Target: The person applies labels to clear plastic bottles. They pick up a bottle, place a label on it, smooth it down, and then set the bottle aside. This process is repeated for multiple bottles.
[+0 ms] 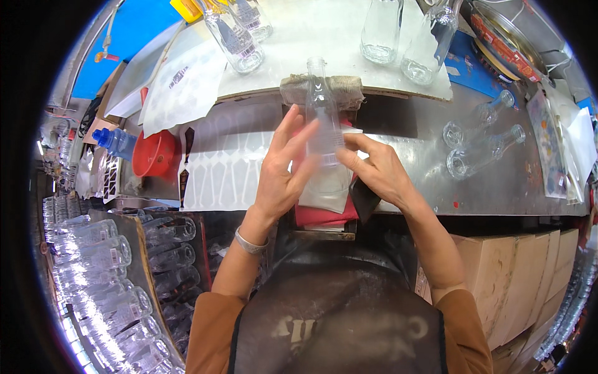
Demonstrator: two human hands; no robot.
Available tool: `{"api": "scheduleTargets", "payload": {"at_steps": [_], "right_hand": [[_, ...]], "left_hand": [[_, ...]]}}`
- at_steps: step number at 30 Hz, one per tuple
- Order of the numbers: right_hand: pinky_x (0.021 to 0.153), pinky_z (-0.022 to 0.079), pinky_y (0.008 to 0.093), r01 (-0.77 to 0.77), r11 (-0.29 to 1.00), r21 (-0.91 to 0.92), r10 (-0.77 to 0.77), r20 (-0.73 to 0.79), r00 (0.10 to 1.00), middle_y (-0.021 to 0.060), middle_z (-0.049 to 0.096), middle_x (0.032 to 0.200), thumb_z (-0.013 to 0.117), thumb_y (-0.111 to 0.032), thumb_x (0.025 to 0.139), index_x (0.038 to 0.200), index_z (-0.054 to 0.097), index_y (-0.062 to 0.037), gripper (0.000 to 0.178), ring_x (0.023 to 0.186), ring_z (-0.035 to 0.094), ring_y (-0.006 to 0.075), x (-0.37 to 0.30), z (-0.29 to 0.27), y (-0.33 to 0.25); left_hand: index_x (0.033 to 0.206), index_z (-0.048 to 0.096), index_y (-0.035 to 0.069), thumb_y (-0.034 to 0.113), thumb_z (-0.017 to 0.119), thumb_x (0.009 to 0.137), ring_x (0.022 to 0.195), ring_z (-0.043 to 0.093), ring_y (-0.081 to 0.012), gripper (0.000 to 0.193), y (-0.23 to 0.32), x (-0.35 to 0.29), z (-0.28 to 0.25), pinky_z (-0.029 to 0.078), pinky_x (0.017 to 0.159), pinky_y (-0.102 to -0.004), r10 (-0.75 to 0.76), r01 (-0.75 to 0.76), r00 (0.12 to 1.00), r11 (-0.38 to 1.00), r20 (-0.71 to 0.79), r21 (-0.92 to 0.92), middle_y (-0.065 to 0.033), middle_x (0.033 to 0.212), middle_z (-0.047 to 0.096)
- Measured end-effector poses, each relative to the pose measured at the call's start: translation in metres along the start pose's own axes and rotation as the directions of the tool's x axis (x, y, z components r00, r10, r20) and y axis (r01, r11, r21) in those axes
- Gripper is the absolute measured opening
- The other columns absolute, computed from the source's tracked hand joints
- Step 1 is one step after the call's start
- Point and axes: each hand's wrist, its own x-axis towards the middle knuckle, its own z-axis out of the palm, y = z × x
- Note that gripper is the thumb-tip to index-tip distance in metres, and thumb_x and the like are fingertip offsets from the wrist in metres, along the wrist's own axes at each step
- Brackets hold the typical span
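A clear glass bottle (323, 109) lies in front of me, its neck on a folded cloth rest (352, 91) and its base toward me. Fine print shows on its side, partly blurred. My left hand (281, 167) is at the bottle's left side, fingers stretched and apart, smeared by motion at the tips. On the other side, my right hand (381, 167) has its thumb and curled fingers against the bottle. A dark flat piece (364, 198) shows just below that hand; whether the hand holds it is hidden. Red and white cloth or sheets (324, 215) lie beneath the bottle.
Transparent label sheets (225, 159) lie left, beside a red bowl (153, 154) and a blue-capped plastic bottle (115, 142). Glass bottles stand on the raised white board (311, 28); two bottles (476, 156) lie right. Bottle crates (103, 262) and cardboard boxes (511, 274) flank me below.
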Motion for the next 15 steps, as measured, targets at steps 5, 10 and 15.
{"api": "scheduleTargets", "payload": {"at_steps": [5,10,15], "right_hand": [[0.075,0.053,0.0294,-0.024,0.999,0.035,0.024,0.002,1.0,0.0151,0.069,0.11,0.067,-0.03,0.093,0.129,0.059,0.0053,0.051,0.084,0.066,0.0155,-0.004,0.002,-0.005],[0.092,0.052,0.037,0.013,0.997,0.077,-0.011,-0.024,1.0,0.0255,0.069,0.115,0.068,-0.037,0.091,0.126,0.06,0.0063,0.056,0.107,0.069,0.0321,0.001,0.002,0.005],[0.091,0.052,0.0363,-0.053,0.995,0.087,0.054,0.0,0.999,0.0237,0.069,0.114,0.069,-0.036,0.091,0.127,0.06,0.0062,0.056,0.105,0.069,0.0292,-0.002,0.003,-0.005]], "left_hand": [[0.141,0.057,0.008,0.013,0.066,0.093,0.14,0.044,-0.0326,0.049,-0.002,0.0,0.002,0.037,0.113,-0.0422,0.001,-0.001,0.999,1.0,0.039,0.006,-0.0186,0.157,0.037],[0.139,0.058,0.007,0.006,0.067,0.087,0.136,0.048,-0.0356,0.053,-0.005,0.003,-0.001,0.044,0.107,-0.0414,0.008,-0.008,1.0,1.0,0.016,-0.018,-0.0225,0.155,0.036],[0.141,0.056,0.009,0.016,0.068,0.091,0.139,0.045,-0.0337,0.052,-0.005,0.002,0.004,0.038,0.111,-0.0429,0.0,0.0,1.0,1.0,0.027,-0.01,-0.0194,0.156,0.038]]}}
